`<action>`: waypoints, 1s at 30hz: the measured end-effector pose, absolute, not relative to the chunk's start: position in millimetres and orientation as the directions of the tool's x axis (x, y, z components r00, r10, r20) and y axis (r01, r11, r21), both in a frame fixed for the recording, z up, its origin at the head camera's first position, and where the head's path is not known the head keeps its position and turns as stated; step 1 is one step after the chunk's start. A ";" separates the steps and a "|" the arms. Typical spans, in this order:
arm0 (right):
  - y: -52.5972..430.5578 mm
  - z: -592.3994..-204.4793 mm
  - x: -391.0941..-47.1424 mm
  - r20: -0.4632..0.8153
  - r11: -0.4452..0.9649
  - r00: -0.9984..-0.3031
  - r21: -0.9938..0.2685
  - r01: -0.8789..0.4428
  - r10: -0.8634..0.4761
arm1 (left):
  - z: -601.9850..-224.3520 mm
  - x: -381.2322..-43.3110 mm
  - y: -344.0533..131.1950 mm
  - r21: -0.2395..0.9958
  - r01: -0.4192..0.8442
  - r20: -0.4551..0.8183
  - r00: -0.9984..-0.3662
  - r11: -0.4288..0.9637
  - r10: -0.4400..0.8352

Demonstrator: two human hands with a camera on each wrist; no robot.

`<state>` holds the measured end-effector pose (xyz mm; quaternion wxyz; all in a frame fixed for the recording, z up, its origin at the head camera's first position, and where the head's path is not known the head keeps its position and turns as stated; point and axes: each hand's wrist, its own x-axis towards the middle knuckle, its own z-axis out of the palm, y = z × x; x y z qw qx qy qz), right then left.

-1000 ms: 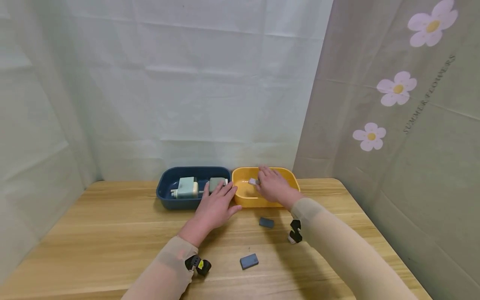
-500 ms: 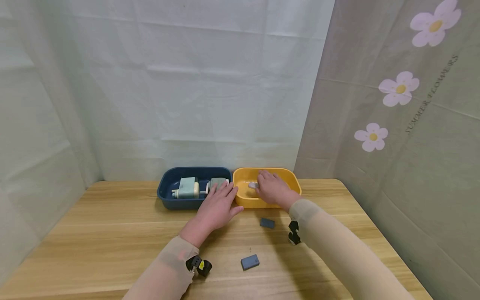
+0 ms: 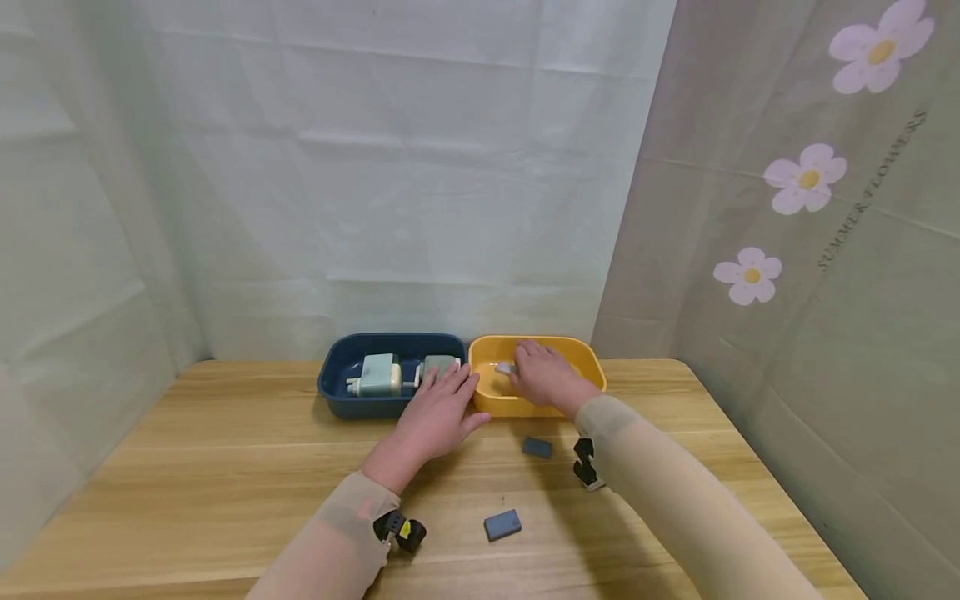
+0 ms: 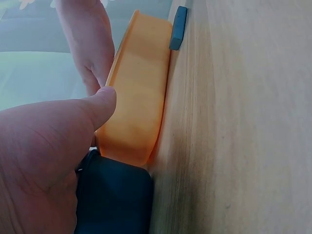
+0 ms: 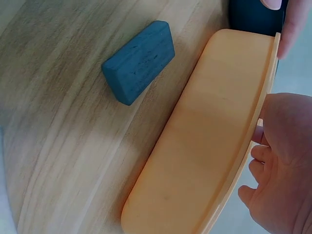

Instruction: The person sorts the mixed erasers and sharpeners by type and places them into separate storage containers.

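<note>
My right hand (image 3: 546, 377) reaches over the front rim into the yellow bin (image 3: 517, 406), its fingers curled around one end of a small light grey block (image 3: 503, 368). The fingertips are hidden behind the bin's wall in the right wrist view. My left hand (image 3: 435, 414) lies with fingers spread over the right front of the dark blue bin (image 3: 365, 408), its thumb at the yellow bin's near left corner. Inside the blue bin are a pale blue-green charger plug (image 3: 377, 375) with prongs and a grey-green plug-like piece (image 3: 438, 364), partly covered by the left fingers.
A dark grey rectangular block (image 3: 537, 447) lies just in front of the yellow bin, and another dark block (image 3: 502, 525) is nearer on the wooden table (image 3: 225, 483). A whitish thing (image 3: 595, 485) shows beneath the right wrist camera. A pale curtain (image 3: 420, 208) hangs behind.
My right hand has lowered slightly in the yellow bin with the light grey block. The left hand stays in place, and the head view has shifted a little.
</note>
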<state>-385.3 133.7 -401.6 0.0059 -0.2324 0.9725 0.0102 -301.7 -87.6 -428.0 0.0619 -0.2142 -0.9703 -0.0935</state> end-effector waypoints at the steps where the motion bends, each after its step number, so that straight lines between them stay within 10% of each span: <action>1: 131.7 -399.3 -385.5 -0.012 0.893 -0.893 0.015 -0.449 -0.449 | -427.7 -305.1 -88.8 0.156 0.433 0.162 -0.898 0.888 0.410; 15: 114.4 -381.3 -401.4 -0.021 0.932 -0.932 0.019 -0.361 -0.361 | -424.0 -353.8 -110.0 0.151 0.501 0.161 -0.863 0.852 0.479; 30: 134.5 -376.2 -364.6 0.091 0.858 -0.854 0.001 -0.514 -0.512 | -429.7 -329.5 -100.8 0.141 0.477 0.170 -0.875 0.868 0.453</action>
